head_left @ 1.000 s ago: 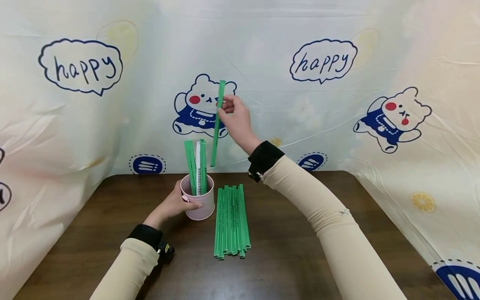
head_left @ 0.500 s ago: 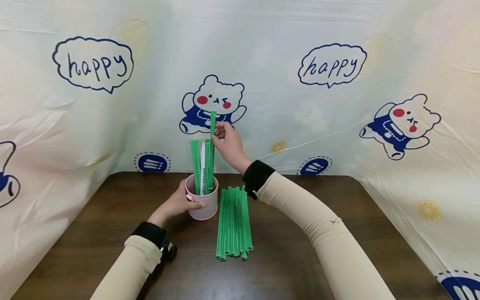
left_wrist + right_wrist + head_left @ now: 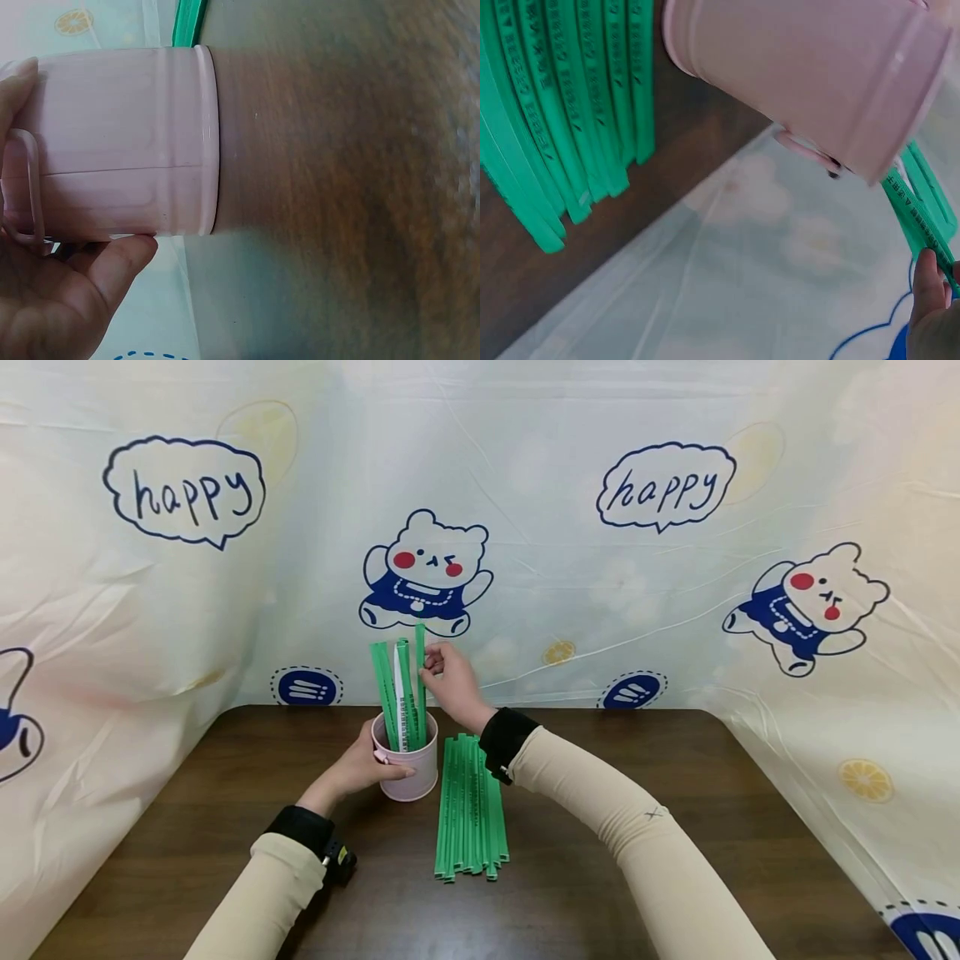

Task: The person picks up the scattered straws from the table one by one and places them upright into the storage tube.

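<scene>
My left hand (image 3: pixel 354 768) grips a small pink metal bucket (image 3: pixel 415 777) from its left side, thumb across the front; the left wrist view shows the bucket's base (image 3: pixel 206 142) on the table. Several green paper-wrapped straws (image 3: pixel 383 685) and a white one (image 3: pixel 401 710) lean inside it. My right hand (image 3: pixel 455 683) is above the bucket's right rim. It pinches a green wrapped straw (image 3: pixel 421 685) near its upper part, and that straw's lower end is inside the bucket. Beside the bucket, several more green wrapped straws (image 3: pixel 472 810) lie in a bundle, their dark print visible.
The brown wooden table (image 3: pixel 600 860) reaches back to a pale printed cloth (image 3: pixel 525 460) that hangs behind and along both sides. Bear drawings and speech bubbles decorate the cloth.
My right hand has come down and slightly left with the green wrapped straw, bringing its lower end into the bucket. The left hand keeps its grip on the bucket.
</scene>
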Demonstrator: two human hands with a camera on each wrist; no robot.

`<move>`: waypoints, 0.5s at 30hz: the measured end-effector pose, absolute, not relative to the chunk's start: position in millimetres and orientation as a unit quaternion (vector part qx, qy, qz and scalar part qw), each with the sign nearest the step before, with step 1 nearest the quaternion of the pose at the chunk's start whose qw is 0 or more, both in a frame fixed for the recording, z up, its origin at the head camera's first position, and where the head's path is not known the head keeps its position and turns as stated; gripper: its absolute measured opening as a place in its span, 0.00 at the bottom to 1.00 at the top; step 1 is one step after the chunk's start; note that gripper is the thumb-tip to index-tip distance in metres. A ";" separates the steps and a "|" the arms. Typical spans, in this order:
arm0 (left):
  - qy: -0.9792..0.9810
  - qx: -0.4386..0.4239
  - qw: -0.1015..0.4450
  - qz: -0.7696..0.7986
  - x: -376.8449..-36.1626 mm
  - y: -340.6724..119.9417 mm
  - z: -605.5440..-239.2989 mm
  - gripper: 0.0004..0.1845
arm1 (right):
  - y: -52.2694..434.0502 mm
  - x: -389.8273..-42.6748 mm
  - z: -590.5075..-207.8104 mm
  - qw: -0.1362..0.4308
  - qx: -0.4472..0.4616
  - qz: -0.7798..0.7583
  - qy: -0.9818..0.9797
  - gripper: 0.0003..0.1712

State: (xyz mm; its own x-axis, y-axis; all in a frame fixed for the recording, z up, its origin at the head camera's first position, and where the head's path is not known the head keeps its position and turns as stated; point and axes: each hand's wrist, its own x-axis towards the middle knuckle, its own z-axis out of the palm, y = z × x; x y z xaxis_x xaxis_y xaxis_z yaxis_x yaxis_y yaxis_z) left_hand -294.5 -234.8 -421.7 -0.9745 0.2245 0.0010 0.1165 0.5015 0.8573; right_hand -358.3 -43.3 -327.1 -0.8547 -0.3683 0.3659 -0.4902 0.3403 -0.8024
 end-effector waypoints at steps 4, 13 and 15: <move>0.864 0.096 0.059 0.491 -293.2 -233.4 -423.4 0.61 | -42.4 -359.1 -338.7 0.043 0.259 0.508 -0.821 0.18; 0.866 0.102 0.051 0.488 -293.3 -233.2 -420.1 0.59 | -35.8 -363.6 -347.2 0.009 0.252 0.491 -0.834 0.21; 0.865 0.104 0.049 0.488 -292.9 -233.9 -418.9 0.59 | -34.3 -364.6 -347.0 0.001 0.255 0.488 -0.835 0.22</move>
